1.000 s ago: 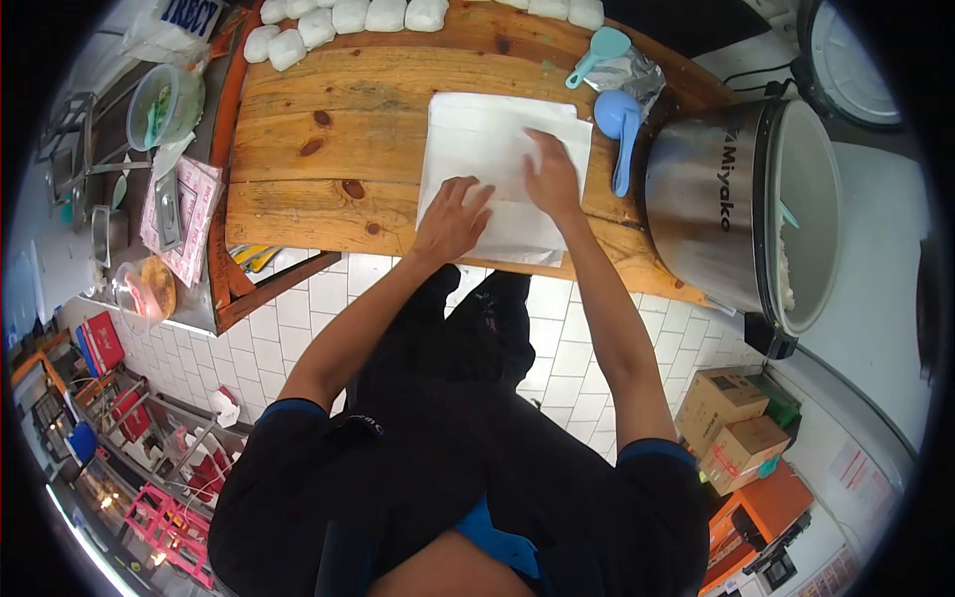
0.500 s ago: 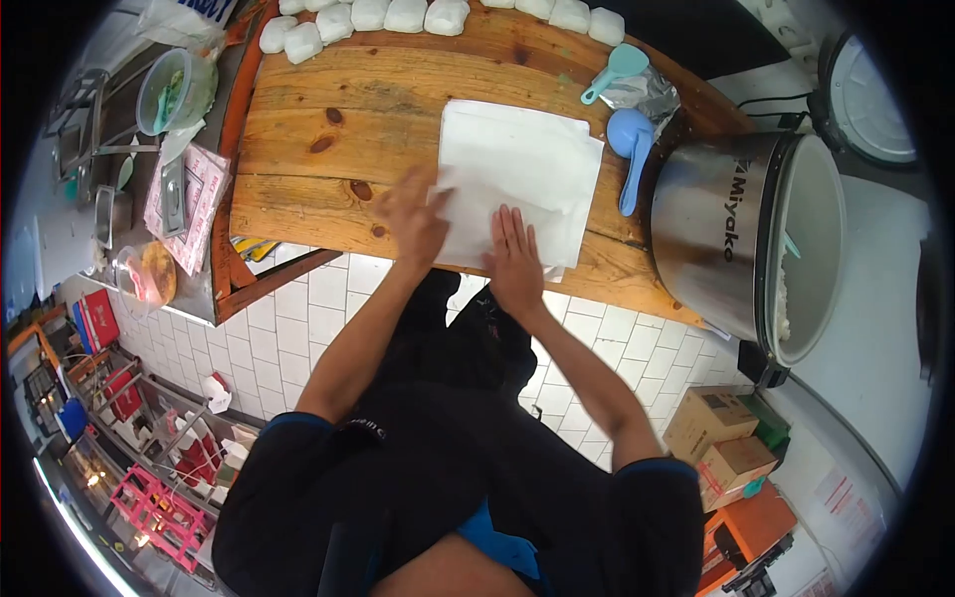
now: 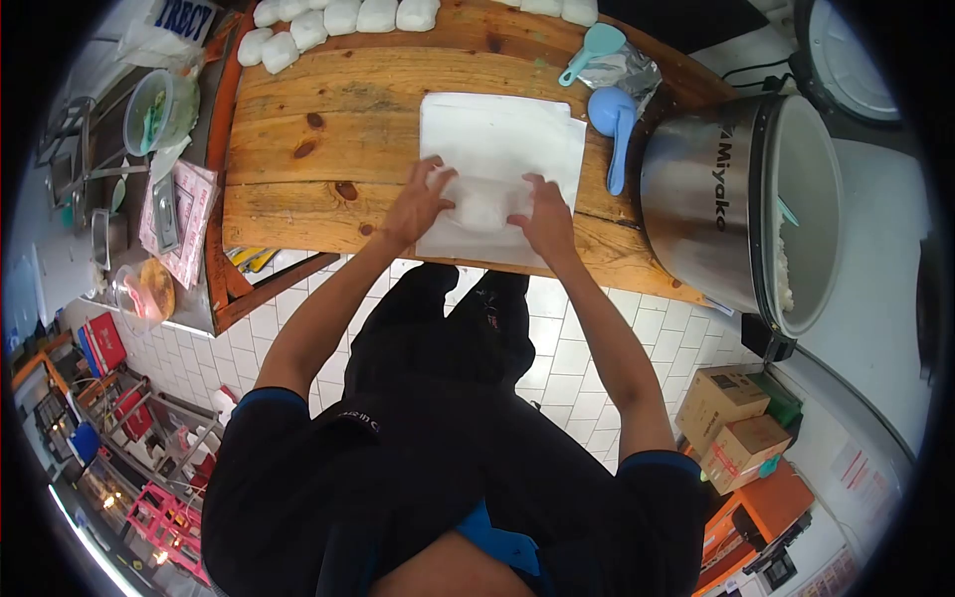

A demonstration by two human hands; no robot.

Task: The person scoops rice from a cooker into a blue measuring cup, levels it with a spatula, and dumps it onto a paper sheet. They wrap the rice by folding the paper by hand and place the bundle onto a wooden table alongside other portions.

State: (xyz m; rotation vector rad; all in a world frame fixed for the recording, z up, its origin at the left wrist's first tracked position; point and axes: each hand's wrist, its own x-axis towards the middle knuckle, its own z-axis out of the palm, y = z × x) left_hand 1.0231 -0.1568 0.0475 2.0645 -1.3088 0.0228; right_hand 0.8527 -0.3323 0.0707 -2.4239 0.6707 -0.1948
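Note:
A white paper-wrapped packet (image 3: 481, 207) lies on a stack of white paper sheets (image 3: 497, 124) near the front edge of the wooden table. My left hand (image 3: 416, 207) curls around the packet's left end, thumb and fingers bent at the paper. At the opposite end, my right hand (image 3: 546, 217) grips in the same way, thumb inward. What lies inside the wrapping is hidden. To the right of the sheets are a blue rice scoop (image 3: 618, 139) and a teal scoop (image 3: 594, 52), the latter by crumpled foil (image 3: 637, 78).
A Miyako rice cooker (image 3: 701, 199) holding white rice (image 3: 784, 269) stands at the table's right. Several white wrapped packets (image 3: 358, 15) line the far edge. On the left counter are a clear tub (image 3: 161, 111) and pink-printed papers (image 3: 191, 214). Cardboard boxes (image 3: 721, 403) sit lower right.
My hands have moved from lying over the folded paper to the packet's two ends. My right hand went from flat to curled and shifted right. The view has shifted slightly.

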